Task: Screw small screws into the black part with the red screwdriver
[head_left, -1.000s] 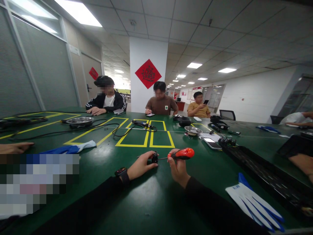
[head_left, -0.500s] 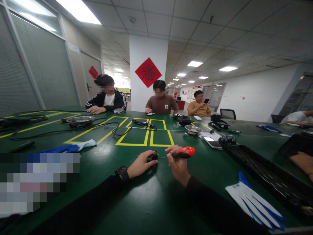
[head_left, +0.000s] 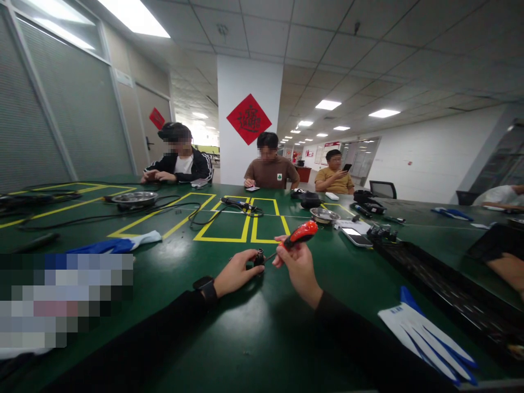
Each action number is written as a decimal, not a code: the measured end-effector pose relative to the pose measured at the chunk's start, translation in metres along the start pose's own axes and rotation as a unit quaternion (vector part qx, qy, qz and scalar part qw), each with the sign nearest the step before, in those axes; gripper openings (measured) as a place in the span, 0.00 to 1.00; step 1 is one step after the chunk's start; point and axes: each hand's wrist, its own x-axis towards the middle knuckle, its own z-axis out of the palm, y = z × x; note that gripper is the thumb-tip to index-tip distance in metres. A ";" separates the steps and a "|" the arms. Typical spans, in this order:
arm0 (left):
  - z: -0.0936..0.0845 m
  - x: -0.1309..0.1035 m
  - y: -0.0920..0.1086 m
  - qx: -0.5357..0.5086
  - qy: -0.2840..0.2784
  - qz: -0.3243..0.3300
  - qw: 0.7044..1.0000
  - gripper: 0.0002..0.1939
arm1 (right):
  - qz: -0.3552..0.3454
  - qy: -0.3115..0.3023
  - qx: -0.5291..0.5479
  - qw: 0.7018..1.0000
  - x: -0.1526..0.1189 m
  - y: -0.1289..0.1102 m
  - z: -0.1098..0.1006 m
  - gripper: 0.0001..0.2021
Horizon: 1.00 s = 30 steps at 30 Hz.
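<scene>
A black fitting [head_left: 260, 256] is pinched over the tabletop [head_left: 249, 322] in the fingers of the left hand [head_left: 236, 273]; a red-and-black screwdriver [head_left: 302, 233] is gripped by the right hand [head_left: 300, 269]. Room on the right is bounded by the edge of a black tray [head_left: 429, 293].

Ceiling lights [head_left: 135, 17]: near panel glares flat white at top left; smaller ones shine toward the back.
Ceiling [head_left: 262, 33]: grey, dimming to near black at the top right corner.
Glass wall [head_left: 77, 109]: pale light streaks across its upper pane.
Table [head_left: 245, 338]: dark green, a soft sheen between the sleeves [head_left: 155, 327].
Sleeves: so dark their folds vanish.
Screwdriver [head_left: 301, 234]: vivid red handle.
Black part [head_left: 259, 257]: small, dark, fine detail lost.
Edges: wide-angle stretch, lines leaning outward, soft at far right.
Mosaic: coarse blocks hide the lower left; faces pixelated.
</scene>
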 end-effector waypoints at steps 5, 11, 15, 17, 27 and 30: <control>0.001 0.000 -0.001 0.011 0.011 0.004 1.000 0.12 | 0.007 -0.026 0.018 0.999 -0.005 0.002 0.006 0.10; 0.001 0.000 -0.002 0.012 0.007 -0.001 1.000 0.12 | -0.012 -0.036 0.014 0.999 -0.009 0.001 0.006 0.15; 0.001 0.000 -0.001 0.014 0.019 -0.005 1.000 0.13 | -0.075 0.019 -0.105 0.991 -0.008 -0.010 0.005 0.09; 0.001 0.000 -0.001 0.016 0.018 -0.005 1.000 0.13 | -0.092 0.004 -0.089 0.992 -0.010 -0.014 0.007 0.10; 0.001 0.000 0.001 0.008 0.008 -0.012 1.000 0.12 | -0.051 -0.026 -0.047 0.997 -0.008 -0.007 0.004 0.15; 0.001 0.000 0.000 -0.002 0.004 -0.008 1.000 0.12 | -0.063 0.006 -0.078 0.995 -0.003 -0.005 -0.003 0.16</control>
